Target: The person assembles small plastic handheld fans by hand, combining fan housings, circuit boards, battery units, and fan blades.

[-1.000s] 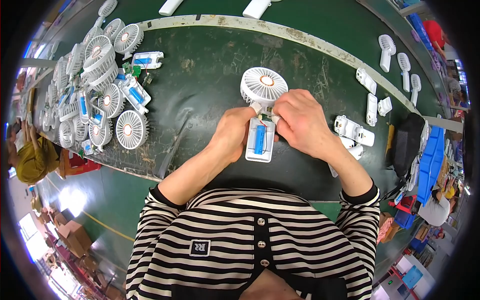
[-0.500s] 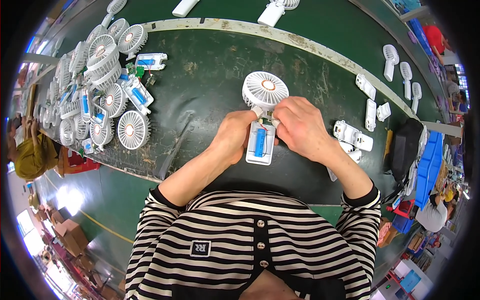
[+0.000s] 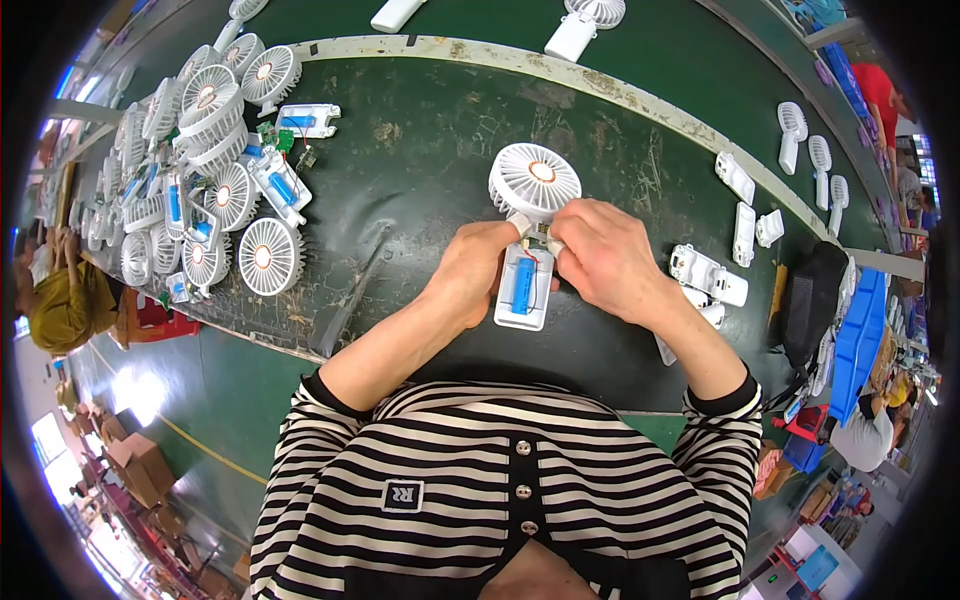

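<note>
Between my two hands is a white handheld fan point(image 3: 535, 180) with its handle opened toward me. A blue battery cell point(image 3: 523, 284) lies in the white handle shell point(image 3: 520, 321), and a thin red wire runs near its top. My left hand point(image 3: 474, 268) grips the left side of the fan's neck, its thumb by the small circuit board. From the other side my right hand point(image 3: 605, 252) pinches the neck, fingers closed beside the board. Both hands have pale wraps on some fingertips. The hands hide part of the neck.
A heap of white fan heads and open handles point(image 3: 205, 190) covers the table's left end. Loose white handle covers point(image 3: 705, 275) lie to the right, near a black bag point(image 3: 812, 300). Beyond the pale rail point(image 3: 560, 75), finished fans point(image 3: 792, 135) rest on a green belt.
Both hands hold the fan's neck as before, with hardly any movement. The fans on the belt beyond the rail have shifted to the right.
</note>
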`<state>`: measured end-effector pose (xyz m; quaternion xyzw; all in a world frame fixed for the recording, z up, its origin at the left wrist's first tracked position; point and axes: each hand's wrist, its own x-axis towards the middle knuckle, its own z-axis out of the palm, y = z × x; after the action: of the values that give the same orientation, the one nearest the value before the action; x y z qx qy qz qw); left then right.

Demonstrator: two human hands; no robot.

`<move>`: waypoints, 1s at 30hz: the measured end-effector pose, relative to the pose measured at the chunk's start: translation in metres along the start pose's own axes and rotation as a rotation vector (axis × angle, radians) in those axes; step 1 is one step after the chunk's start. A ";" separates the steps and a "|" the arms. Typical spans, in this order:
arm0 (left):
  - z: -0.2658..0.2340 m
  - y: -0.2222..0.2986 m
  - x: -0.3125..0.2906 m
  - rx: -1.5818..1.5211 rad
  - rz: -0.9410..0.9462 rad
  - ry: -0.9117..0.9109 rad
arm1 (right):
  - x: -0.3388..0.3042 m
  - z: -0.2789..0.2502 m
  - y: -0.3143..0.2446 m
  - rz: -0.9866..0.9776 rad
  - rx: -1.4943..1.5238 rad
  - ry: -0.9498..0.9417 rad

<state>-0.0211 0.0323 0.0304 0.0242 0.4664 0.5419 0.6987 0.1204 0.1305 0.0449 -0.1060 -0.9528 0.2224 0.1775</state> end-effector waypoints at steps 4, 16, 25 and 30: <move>0.001 0.000 0.000 0.005 -0.004 0.009 | 0.000 0.000 0.000 -0.006 0.000 0.008; 0.002 0.000 0.000 0.002 0.001 0.026 | -0.001 0.001 0.002 -0.014 0.007 0.019; 0.002 0.000 -0.001 0.021 -0.010 0.029 | 0.001 0.001 -0.001 -0.031 -0.026 -0.007; -0.003 -0.005 0.000 0.019 0.011 0.001 | 0.001 0.002 -0.005 -0.114 -0.179 0.018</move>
<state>-0.0191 0.0291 0.0259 0.0333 0.4716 0.5412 0.6955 0.1176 0.1255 0.0457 -0.0689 -0.9717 0.1250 0.1881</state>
